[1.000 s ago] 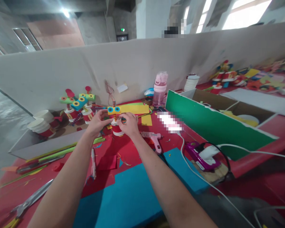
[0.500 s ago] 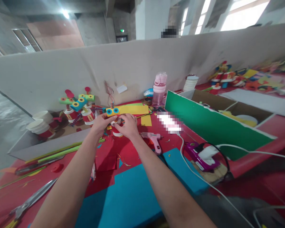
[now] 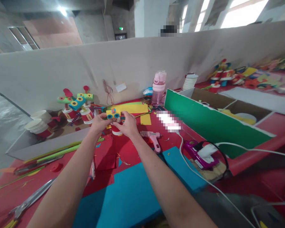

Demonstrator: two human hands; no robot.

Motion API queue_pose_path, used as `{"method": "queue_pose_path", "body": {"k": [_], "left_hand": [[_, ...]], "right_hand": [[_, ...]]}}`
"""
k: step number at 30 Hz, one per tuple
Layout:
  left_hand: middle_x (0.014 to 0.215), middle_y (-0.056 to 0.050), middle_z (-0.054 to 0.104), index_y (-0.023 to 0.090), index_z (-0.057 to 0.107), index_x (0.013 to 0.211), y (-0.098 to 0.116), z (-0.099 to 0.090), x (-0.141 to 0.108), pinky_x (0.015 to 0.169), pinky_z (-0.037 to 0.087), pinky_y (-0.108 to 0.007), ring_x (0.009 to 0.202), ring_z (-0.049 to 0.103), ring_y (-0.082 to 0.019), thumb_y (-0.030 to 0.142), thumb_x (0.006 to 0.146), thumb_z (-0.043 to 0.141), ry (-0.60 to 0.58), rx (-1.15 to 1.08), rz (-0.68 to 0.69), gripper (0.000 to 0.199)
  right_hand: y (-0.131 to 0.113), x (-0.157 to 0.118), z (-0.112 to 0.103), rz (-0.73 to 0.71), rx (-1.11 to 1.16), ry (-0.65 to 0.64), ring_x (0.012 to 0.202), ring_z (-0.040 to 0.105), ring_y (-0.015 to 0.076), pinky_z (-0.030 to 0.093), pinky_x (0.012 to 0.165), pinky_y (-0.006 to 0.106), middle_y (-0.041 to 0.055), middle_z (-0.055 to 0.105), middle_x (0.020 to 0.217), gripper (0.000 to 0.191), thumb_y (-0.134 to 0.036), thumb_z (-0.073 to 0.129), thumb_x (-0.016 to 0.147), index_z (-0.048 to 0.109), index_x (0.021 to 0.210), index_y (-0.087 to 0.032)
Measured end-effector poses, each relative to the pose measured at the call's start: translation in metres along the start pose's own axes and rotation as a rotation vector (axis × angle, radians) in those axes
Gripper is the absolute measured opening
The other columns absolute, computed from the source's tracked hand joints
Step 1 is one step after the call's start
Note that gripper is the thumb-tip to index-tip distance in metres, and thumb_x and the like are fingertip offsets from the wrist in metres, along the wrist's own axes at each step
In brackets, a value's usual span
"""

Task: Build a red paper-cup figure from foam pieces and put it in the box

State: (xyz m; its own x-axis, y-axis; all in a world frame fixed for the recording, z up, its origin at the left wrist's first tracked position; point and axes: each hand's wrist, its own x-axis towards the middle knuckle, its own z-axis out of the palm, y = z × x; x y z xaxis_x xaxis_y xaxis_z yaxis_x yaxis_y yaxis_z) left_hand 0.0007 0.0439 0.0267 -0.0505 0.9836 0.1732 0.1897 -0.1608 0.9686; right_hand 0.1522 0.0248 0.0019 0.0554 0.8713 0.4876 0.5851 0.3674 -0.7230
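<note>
A small paper-cup figure stands on the red table in front of me. Its yellow paper-tube head (image 3: 113, 115) has two blue ring eyes, and its red cup body (image 3: 117, 130) has a white rim at the bottom. My left hand (image 3: 99, 124) pinches the head from the left. On the other side, my right hand (image 3: 128, 125) curls with thumb and fingers at the joint between head and cup. My fingers partly cover that joint. Finished-looking figures (image 3: 78, 104) with green and blue heads stand to the left.
A pink glue gun (image 3: 154, 141) lies right of the cup. Scissors (image 3: 30, 198) lie front left, and blue foam sheets (image 3: 128, 193) are under my forearms. Farther right are a purple power strip (image 3: 200, 156), white cables and a green-sided box (image 3: 211, 123). A pink bottle (image 3: 159, 87) stands behind.
The yellow head has dropped and tipped toward me, its eyes now lower and its top coil foreshortened. Both hands stay around the figure, and the whole view has shifted slightly.
</note>
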Motion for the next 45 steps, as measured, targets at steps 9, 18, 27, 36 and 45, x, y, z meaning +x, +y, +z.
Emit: {"method": "queue_pose_path", "body": {"k": [9,18,27,36,45], "left_hand": [[0.070,-0.003,0.072,0.014,0.073,0.073,-0.0015,-0.0011,0.0001,0.074,0.050,-0.032,0.073,0.065,-0.020,0.036,0.040,0.088,-0.014,0.007,-0.006,0.042],[0.072,-0.004,0.073,0.013,0.074,0.079,-0.0044,-0.0029,0.0033,0.075,0.050,-0.032,0.071,0.065,-0.019,0.036,0.038,0.089,-0.004,0.028,-0.026,0.049],[0.071,-0.004,0.072,0.013,0.075,0.082,-0.0042,-0.0028,0.0024,0.070,0.050,-0.030,0.067,0.063,-0.017,0.039,0.039,0.089,-0.034,0.039,-0.031,0.052],[0.072,-0.004,0.073,0.013,0.075,0.080,-0.0043,-0.0033,0.0027,0.072,0.049,-0.031,0.070,0.064,-0.018,0.037,0.041,0.088,-0.029,0.068,-0.012,0.048],[0.068,-0.004,0.071,0.013,0.075,0.079,-0.0021,-0.0028,0.0017,0.066,0.048,-0.028,0.064,0.061,-0.016,0.037,0.040,0.088,-0.020,0.085,-0.028,0.048]], "right_hand": [[-0.0004,-0.0003,-0.0030,0.001,0.089,-0.022,0.110,0.060,0.0252,0.041,0.098,0.040,0.0032,0.068,0.113,0.057,-0.039,0.076,0.070,0.051,0.120,-0.026],[0.0014,-0.0003,-0.0001,-0.017,0.112,-0.003,0.108,0.060,0.0275,0.041,0.099,0.045,0.0045,0.068,0.111,0.057,-0.038,0.078,0.069,0.053,0.119,-0.026],[0.0000,-0.0003,-0.0014,-0.015,0.094,-0.011,0.109,0.060,0.0281,0.041,0.099,0.046,0.0058,0.067,0.116,0.059,-0.037,0.078,0.069,0.052,0.120,-0.025],[-0.0028,-0.0026,-0.0036,-0.010,0.062,-0.009,0.111,0.058,0.0296,0.040,0.100,0.047,0.0058,0.068,0.113,0.058,-0.037,0.077,0.071,0.052,0.121,-0.024],[-0.0023,-0.0018,-0.0035,-0.013,0.052,-0.019,0.112,0.058,0.0296,0.039,0.100,0.048,0.0064,0.066,0.117,0.056,-0.039,0.076,0.072,0.052,0.121,-0.024]]}}
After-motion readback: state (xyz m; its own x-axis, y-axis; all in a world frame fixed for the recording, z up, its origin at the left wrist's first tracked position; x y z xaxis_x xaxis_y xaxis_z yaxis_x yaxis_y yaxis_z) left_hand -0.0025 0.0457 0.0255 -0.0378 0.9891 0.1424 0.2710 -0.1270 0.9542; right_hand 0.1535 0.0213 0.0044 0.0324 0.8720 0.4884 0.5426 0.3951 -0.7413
